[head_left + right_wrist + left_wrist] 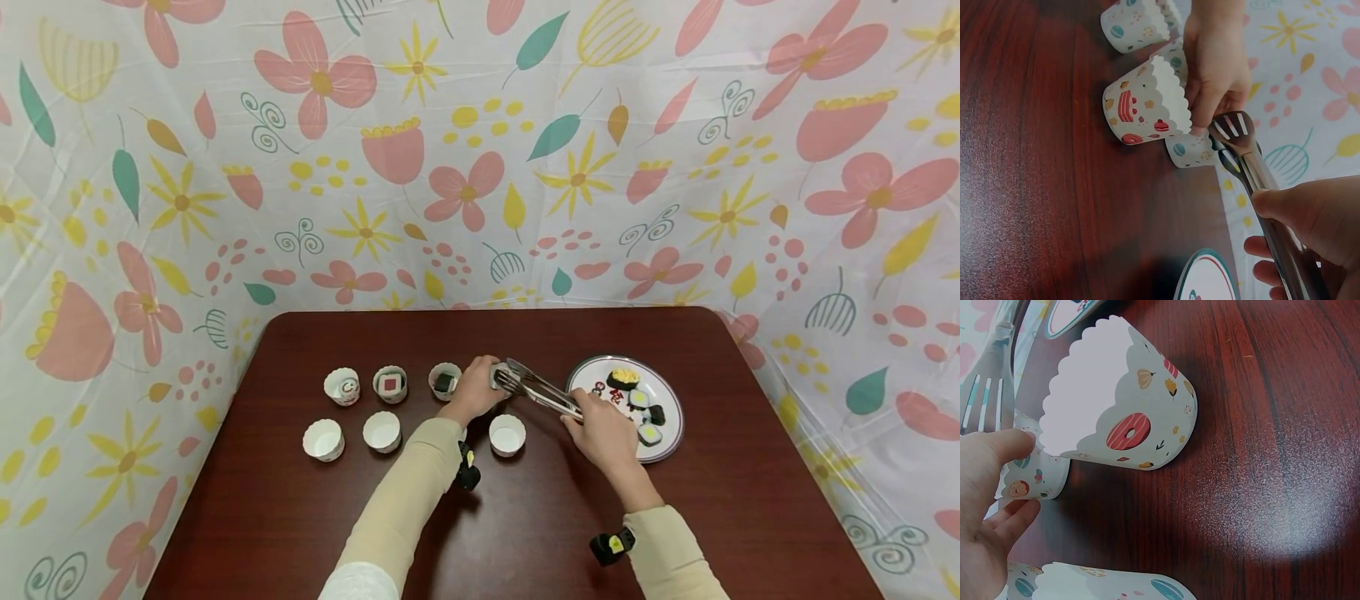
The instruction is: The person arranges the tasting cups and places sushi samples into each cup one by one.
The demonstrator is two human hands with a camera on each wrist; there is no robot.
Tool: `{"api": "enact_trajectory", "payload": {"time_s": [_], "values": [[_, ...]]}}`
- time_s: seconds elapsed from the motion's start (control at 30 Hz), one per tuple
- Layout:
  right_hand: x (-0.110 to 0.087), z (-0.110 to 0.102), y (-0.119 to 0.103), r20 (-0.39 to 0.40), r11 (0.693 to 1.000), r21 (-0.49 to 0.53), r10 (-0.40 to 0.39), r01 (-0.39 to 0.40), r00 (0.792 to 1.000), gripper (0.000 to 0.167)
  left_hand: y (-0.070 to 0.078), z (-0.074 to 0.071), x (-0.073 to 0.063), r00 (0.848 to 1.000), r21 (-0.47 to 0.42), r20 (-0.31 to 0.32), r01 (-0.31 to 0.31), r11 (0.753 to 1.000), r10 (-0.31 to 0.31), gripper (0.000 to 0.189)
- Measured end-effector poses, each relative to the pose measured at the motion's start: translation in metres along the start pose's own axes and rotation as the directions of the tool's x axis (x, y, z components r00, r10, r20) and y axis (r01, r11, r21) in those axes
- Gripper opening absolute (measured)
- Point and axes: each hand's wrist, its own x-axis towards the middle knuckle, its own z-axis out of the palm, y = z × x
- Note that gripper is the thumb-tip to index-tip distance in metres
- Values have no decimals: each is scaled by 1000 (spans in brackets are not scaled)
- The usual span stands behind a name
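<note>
1. Tongs (pixel 1249 161) of shiny metal slant across the centre of the head view, their near end in the right hand (pixel 606 429) and their slotted heads just beside the left hand (pixel 472 392).
2. Paper cup (pixel 1047 474) at the centre is held by the left hand, thumb at its scalloped rim and fingers bent round the other side. The heads seem to hang over its mouth; the angle leaves unclear how deep they go or whether they grip anything.
3. Right hand is closed about the tongs, thumb on one side, fingers curled on the other; it covers the left edge of the plate (pixel 667 393) at the right of the frame.
4. Left arm, in a beige sleeve (pixel 401 496), reaches up from the bottom centre, passing over the desk (pixel 525 542) and mostly hiding one lower cup.
5. At centre left, three upper cups hold a swirl roll (pixel 349 387), a red-centred piece (pixel 390 384) and a dark-wrapped piece (pixel 445 382).
6. On the plate lie a yellow-topped piece (pixel 623 378), two pale pieces with yellow centres and a dark one.
7. Red characters mark the plate's left part, too small to read. Cup prints include a pink-red doughnut and a cake slice.
</note>
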Motion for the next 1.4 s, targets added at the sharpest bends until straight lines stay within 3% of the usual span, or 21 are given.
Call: {"api": "enact_trajectory", "payload": {"time_s": [0.7,0.93,1.4], "values": [[-11,-1,8,-111,999,39,10,-6,994,45,3,-2,-3,1000,-2,-7,-2,1000,2,57],[-16,-4,16,-123,998,40,45,-40,991,47,3,-3,-4,1000,-19,-5,-10,1000,10,57],[-31,-19,39,-194,999,35,22,-16,981,46,1,-1,-2,1000,-5,-21,-21,1000,21,57]]}}
